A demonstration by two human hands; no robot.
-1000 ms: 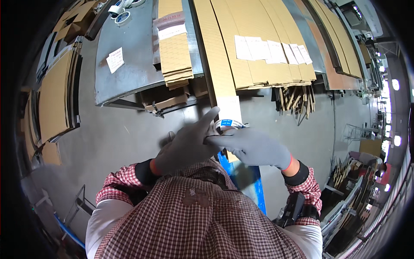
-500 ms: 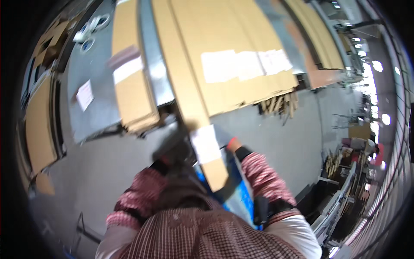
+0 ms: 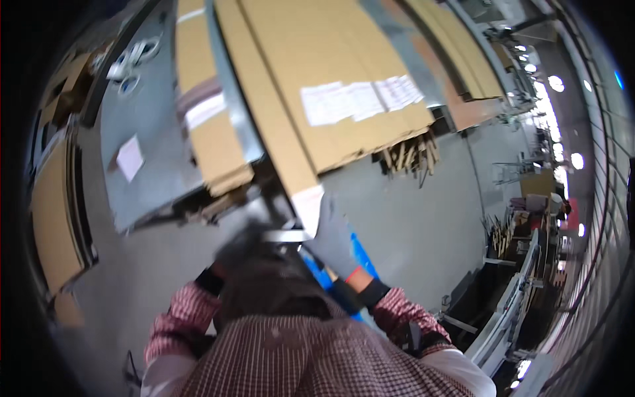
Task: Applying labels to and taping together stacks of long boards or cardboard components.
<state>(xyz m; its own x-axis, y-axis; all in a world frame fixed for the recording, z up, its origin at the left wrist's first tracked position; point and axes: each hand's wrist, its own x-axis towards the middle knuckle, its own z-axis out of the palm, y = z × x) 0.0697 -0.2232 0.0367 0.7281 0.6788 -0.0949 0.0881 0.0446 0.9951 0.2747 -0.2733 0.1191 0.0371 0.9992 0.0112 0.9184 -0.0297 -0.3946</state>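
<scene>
We take the middle of the view as the centre of the clock. Our left hand (image 3: 246,250) is at 8 o'clock, dark and blurred; we cannot tell how far it is open, nor whether it has hold of something. Our right hand (image 3: 334,241), in a grey glove, is at 5 o'clock, just beside the right edge of a white sheet (image 3: 309,206); its fingers are not clear, so we cannot tell if it grips. The white sheet covers the near end of a long cardboard strip (image 3: 278,132), which runs from there toward 11 o'clock. Between the 2 hands we see a flat white band (image 3: 286,235), whose right end meets the lower tip of the white sheet. Blue bars (image 3: 362,257) show on both sides of the right hand.

At 1 o'clock, several paper sheets (image 3: 360,99) lie on wide cardboard panels (image 3: 331,53). At 2 o'clock we find a bundle of narrow strips (image 3: 413,155). At 10 o'clock stands a grey surface (image 3: 155,178), with tape rolls (image 3: 118,71) toward its far end.
</scene>
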